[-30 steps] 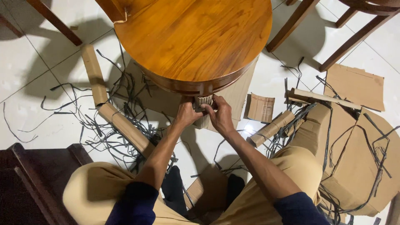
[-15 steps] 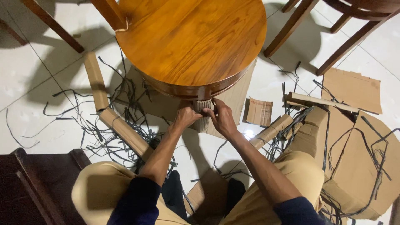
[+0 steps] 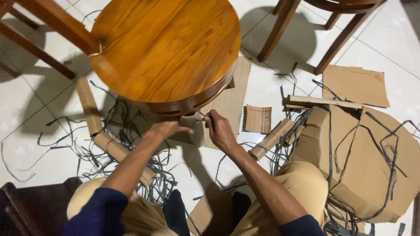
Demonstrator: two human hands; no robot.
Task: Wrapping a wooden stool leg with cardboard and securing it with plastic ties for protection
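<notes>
Under the round wooden seat (image 3: 166, 48), the left hand (image 3: 168, 129) braces the corrugated cardboard wrap (image 3: 195, 131) on the leg, fingers resting on it. The right hand (image 3: 217, 128) pinches a black strap (image 3: 200, 119) taut beside it.

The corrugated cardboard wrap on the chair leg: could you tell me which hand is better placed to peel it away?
Probably the right hand: its fingers pinch a dark strap at the cardboard wrap. The left hand lies flat beside it, gripping nothing.

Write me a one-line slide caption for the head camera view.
Both hands, left hand and right hand, work at corrugated cardboard wrap under a round wooden seat.
</notes>
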